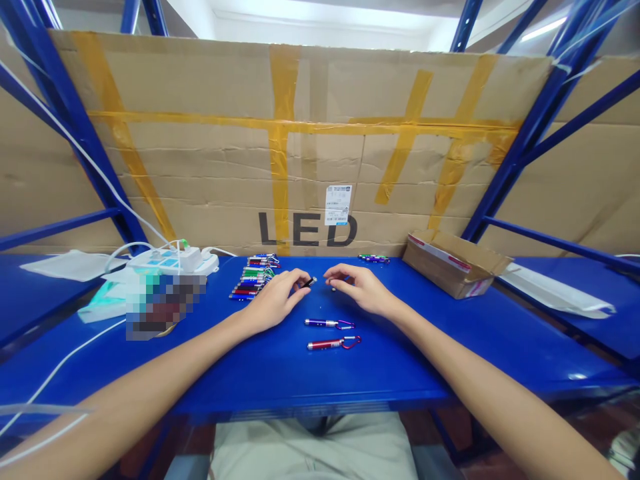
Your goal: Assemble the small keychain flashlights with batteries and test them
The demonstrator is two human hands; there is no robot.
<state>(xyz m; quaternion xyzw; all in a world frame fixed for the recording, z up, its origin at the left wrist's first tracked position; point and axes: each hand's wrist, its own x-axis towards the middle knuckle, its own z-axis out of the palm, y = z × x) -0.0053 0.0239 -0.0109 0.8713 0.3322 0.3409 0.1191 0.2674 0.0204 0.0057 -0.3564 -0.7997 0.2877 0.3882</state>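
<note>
Left hand at centre of frame, just left of the midline; its grip is closed on a small dark rod-like piece, pinched between thumb and fingers, bright end toward the right. Piece is held above the blue counter; finer detail too small to read. Right hand just right of centre, fingers curled toward thumb, apart from the left hand; cannot tell whether its grip has anything in it. A tiny dark bit shows just below its fingertips. Lower centre of frame: purple-blue keychain penlight and, below it, red keychain penlight, both lying roughly level across the frame, carabiner clips to the right, not touching each other. Left of centre, near the left hand: a column of assorted penlights, laid side by side, partly hidden by the hand. Near the counter's far edge, right of centre: a small group of penlights, green among them. Right of frame: open cardboard box. Left of frame: white power strip. Behind all: taped cardboard panel, lettered "LED".
</note>
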